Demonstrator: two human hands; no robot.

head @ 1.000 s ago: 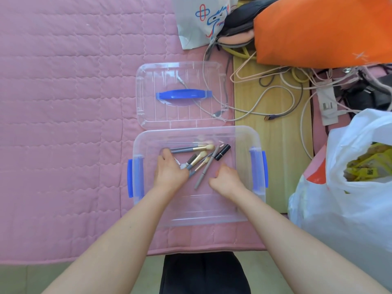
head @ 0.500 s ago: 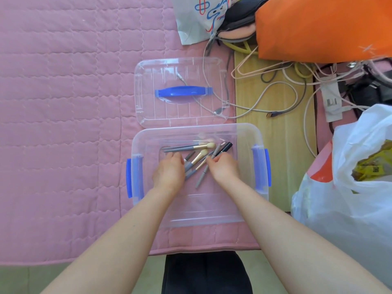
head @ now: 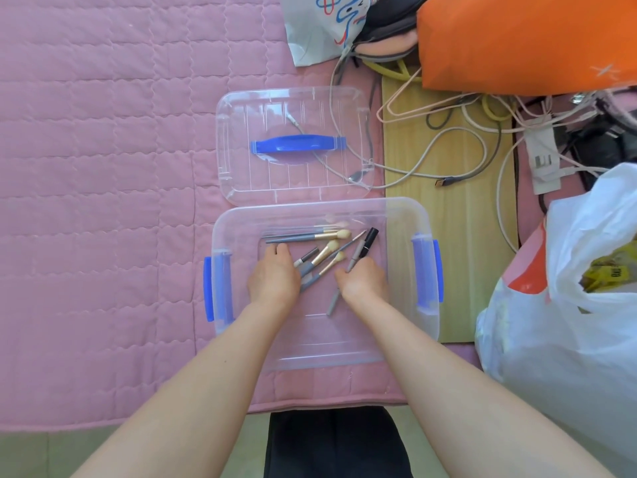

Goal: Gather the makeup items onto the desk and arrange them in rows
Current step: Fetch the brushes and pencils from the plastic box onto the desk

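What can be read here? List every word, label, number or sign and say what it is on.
Yellow packet in the white plastic bag: dark printed code, too blurred to read.
White printed bag: red and blue knot-like sign, no readable words.
Orange bag: pale star mark, no letters.
Makeup items, clear box, lid: no text visible.

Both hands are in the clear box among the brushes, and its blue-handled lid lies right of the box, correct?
No: the head view shows the lid beyond the box, on the pink quilt. The left hand and right hand are inside, among the brushes.
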